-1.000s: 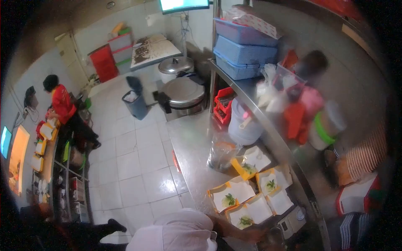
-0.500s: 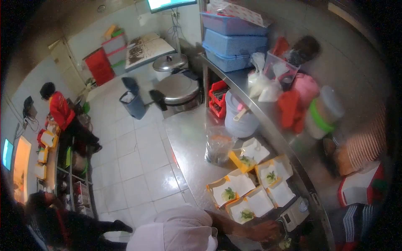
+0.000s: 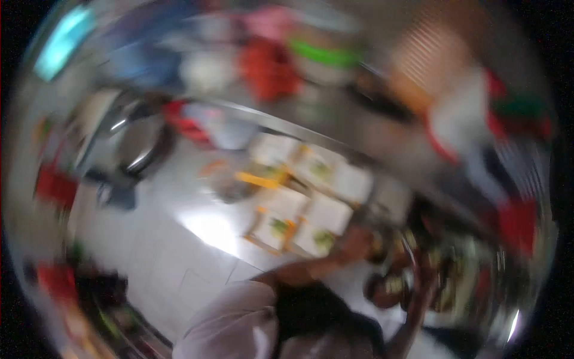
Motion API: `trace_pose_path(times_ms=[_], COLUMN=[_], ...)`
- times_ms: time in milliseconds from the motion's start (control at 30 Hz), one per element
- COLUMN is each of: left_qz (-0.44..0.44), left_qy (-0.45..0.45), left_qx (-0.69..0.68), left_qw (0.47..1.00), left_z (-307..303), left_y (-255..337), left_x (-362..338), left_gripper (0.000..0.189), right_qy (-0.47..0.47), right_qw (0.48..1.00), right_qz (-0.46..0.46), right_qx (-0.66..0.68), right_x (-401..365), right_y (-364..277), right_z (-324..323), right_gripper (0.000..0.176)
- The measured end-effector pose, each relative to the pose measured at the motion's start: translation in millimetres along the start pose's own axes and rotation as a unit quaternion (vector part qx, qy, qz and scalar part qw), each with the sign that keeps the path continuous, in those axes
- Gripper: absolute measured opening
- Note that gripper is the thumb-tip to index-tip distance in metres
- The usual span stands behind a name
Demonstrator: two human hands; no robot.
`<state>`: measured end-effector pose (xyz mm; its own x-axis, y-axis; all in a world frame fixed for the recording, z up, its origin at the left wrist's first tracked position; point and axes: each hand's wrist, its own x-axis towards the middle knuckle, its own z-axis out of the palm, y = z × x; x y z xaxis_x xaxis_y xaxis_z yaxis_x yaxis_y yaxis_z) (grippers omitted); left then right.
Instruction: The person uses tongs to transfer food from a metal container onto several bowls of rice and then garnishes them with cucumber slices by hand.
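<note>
Heavy motion blur smears the view. The left hand (image 3: 356, 242) reaches the lower-right edge of the open boxes (image 3: 281, 224), which are clustered lids-back at centre frame on the steel counter (image 3: 203, 230), interiors up and within arm's reach. The right hand (image 3: 421, 272) hovers by a dark round container (image 3: 382, 287), lower right. Neither hand's grip can be made out.

The steel tabletop (image 3: 197, 230) runs slantwise through a badly blurred view, with a bright glare on its bare part. A cluster of open white boxes (image 3: 305, 206) with orange-yellow rims lies along its far edge, below the raised shelf (image 3: 335, 140). Green bits (image 3: 278, 226) show in several. Just beside the boxes stands a clear, orange-tinged container (image 3: 224, 182), too smeared to identify.
</note>
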<state>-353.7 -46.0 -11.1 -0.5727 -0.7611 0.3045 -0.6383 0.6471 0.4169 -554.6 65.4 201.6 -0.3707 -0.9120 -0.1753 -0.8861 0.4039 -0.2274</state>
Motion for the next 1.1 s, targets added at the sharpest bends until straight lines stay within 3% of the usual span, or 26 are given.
trace_pose_path(times_ms=[33,67,100,133,167,233,267,333,400,533,600,633,700,800,833,900,933,1000,1067,1100], left_qz=[-0.047,-0.004,-0.081,0.010,0.024,0.029,-0.014,-0.064,-0.110,-0.140,-0.152,-0.156,-0.191,-0.245,-0.248,-0.252,-0.255,-0.286,-0.301,-0.310], left_qy=[-0.026,0.037,-0.097,-0.059,-0.049,-0.051,-0.026,-0.010,-0.006,0.004,0.006,0.006,-0.012,-0.028,-0.030,-0.032,-0.033,-0.056,-0.081,-0.100], left_qx=[-0.116,0.019,-0.172,0.017,0.030,0.030,-0.017,-0.063,-0.122,-0.139,-0.130,-0.130,-0.172,-0.199,-0.202,-0.246,-0.247,-0.229,-0.258,-0.283], left_qw=[0.992,0.999,0.977,0.998,0.998,0.998,0.999,0.996,0.986,0.980,0.980,0.979,0.966,0.948,0.947,0.935,0.934,0.929,0.915,0.902], left_z=[-55.2,0.2,-23.2,-57.8,-59.0,-57.4,-57.7,-65.1,-69.7,-73.6,-66.6,-65.5,-67.1,-54.5,-50.0,-44.0,-44.0,-47.6,-52.5,-52.5], left_y=[8.9,1.6,10.3,22.7,19.4,22.6,21.3,23.5,21.5,20.8,18.1,17.5,16.5,13.0,10.2,4.5,5.0,9.9,8.7,7.5], left_x=[-2.7,-11.2,1.9,10.1,16.9,10.7,13.3,-0.4,0.8,4.0,3.4,2.3,3.0,-2.8,-4.8,-8.1,-5.9,-2.9,1.7,2.3], left_gripper=[0.030,0.029,0.034,0.040,0.041,0.042,0.044,0.046,0.050,0.053,0.056,0.056,0.061,0.064,0.064,0.058,0.058,0.048,0.045,0.042], right_qy=[0.063,0.070,0.169,0.082,0.107,0.063,0.126,0.106,0.190,0.158,0.087,0.084,0.265,0.281,0.277,0.111,0.108,0.135,0.117,0.028], right_qw=[0.986,0.982,0.961,0.966,0.976,0.985,0.970,0.979,0.977,0.979,0.994,0.995,0.939,0.935,0.936,0.982,0.982,0.988,0.988,0.992], right_qz=[-0.066,-0.033,-0.068,-0.003,-0.014,0.078,-0.015,-0.010,-0.053,-0.061,0.030,0.027,-0.134,-0.178,-0.179,-0.035,-0.035,-0.074,-0.092,-0.074], right_qx=[0.138,0.174,0.208,0.247,0.187,0.144,0.207,0.176,0.085,0.110,-0.051,-0.052,-0.173,-0.122,-0.124,-0.149,-0.150,-0.029,-0.035,-0.095], right_x=[-12.2,-0.2,5.5,17.2,28.0,50.5,73.4,97.0,130.6,202.3,232.7,239.2,245.0,236.5,229.4,208.8,195.9,157.3,111.9,94.6], right_y=[7.9,12.2,33.0,-11.1,-14.8,-26.9,-3.0,-9.3,-17.9,-33.2,-40.1,-37.1,-32.6,-29.4,-32.9,-41.0,-46.2,-50.8,-48.1,-48.2], right_z=[-10.8,-11.6,4.2,-35.4,-36.9,-44.5,-19.5,-6.4,10.4,46.6,66.9,76.8,87.4,66.8,56.6,33.2,19.8,-5.8,-14.0,-11.5], right_gripper=[0.035,0.030,0.024,0.025,0.027,0.028,0.029,0.036,0.034,0.051,0.057,0.057,0.046,0.046,0.046,0.044,0.044,0.051,0.057,0.056])
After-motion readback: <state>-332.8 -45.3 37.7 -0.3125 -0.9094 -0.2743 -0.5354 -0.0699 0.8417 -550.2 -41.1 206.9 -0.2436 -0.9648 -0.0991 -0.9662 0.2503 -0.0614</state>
